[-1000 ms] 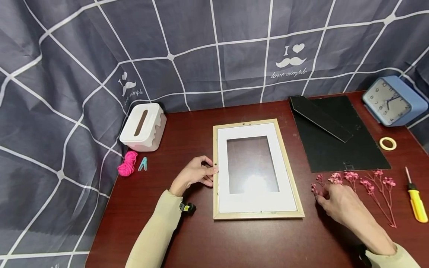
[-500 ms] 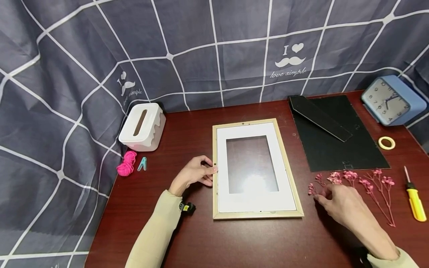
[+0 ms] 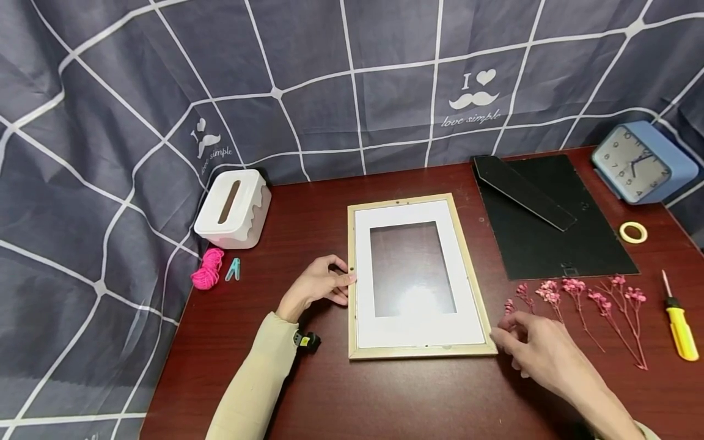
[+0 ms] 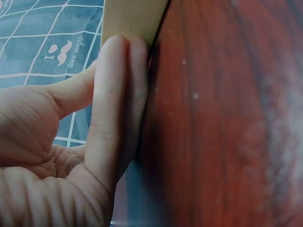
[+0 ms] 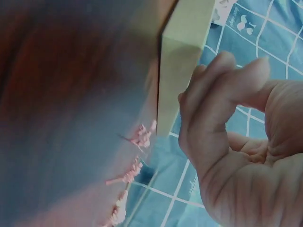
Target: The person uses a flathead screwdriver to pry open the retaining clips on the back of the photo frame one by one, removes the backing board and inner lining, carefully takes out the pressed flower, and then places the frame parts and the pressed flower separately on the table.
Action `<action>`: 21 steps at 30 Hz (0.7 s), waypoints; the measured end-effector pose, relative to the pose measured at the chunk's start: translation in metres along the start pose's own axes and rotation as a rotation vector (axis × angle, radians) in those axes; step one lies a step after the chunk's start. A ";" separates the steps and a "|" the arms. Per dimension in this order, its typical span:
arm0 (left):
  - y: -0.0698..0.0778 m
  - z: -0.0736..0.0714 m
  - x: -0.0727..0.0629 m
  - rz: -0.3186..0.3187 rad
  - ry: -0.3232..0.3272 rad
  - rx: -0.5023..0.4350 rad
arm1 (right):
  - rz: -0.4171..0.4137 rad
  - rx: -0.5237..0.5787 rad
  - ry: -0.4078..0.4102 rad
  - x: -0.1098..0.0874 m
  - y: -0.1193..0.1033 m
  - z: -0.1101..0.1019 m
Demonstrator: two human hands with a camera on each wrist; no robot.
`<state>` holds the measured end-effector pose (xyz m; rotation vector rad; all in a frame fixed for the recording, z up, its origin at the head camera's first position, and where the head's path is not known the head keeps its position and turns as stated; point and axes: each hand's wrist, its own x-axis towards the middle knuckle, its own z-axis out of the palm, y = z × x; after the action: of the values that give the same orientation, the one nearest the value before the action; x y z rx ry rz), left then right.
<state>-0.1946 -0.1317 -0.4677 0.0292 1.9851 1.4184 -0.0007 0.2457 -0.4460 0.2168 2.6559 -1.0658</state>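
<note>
A picture frame [image 3: 423, 353] with light wooden edges and a white mat [image 3: 401, 333] lies face up on the dark red table. My left hand [image 3: 319, 284] touches its left edge; in the left wrist view, straight fingers [image 4: 110, 85] press the outer side of the wood. Close to the frame's lower right corner is my right hand [image 3: 541, 351], thumb at the edge. Its loosely curled fingers hold nothing in the right wrist view. Several pink dried flower sprigs [image 3: 574, 287] lie to the right; the smallest is partly hidden behind this hand.
A black backing board [image 3: 541, 250] with a stand leg lies behind the flowers. Along the right are a blue clock [image 3: 643, 162], a tape roll [image 3: 634, 233] and a yellow screwdriver [image 3: 682, 333]. A white tissue box [image 3: 233, 209], pink yarn [image 3: 208, 269] and a teal clip [image 3: 233, 269] sit left.
My right hand has moved left from the flower sprigs to the frame's lower right corner, uncovering more of the stems. The left hand stays at the frame's left edge.
</note>
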 end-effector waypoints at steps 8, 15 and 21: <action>0.000 0.001 0.000 -0.001 0.012 0.002 | -0.013 0.045 -0.053 0.003 0.000 0.008; 0.000 0.002 -0.001 -0.001 0.029 0.015 | -0.018 0.022 -0.075 0.005 -0.001 0.009; -0.001 0.004 -0.003 0.003 0.062 0.025 | -0.017 0.005 -0.079 0.009 -0.002 0.009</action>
<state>-0.1901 -0.1301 -0.4675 -0.0014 2.0538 1.4123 -0.0078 0.2380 -0.4534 0.1501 2.5899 -1.0637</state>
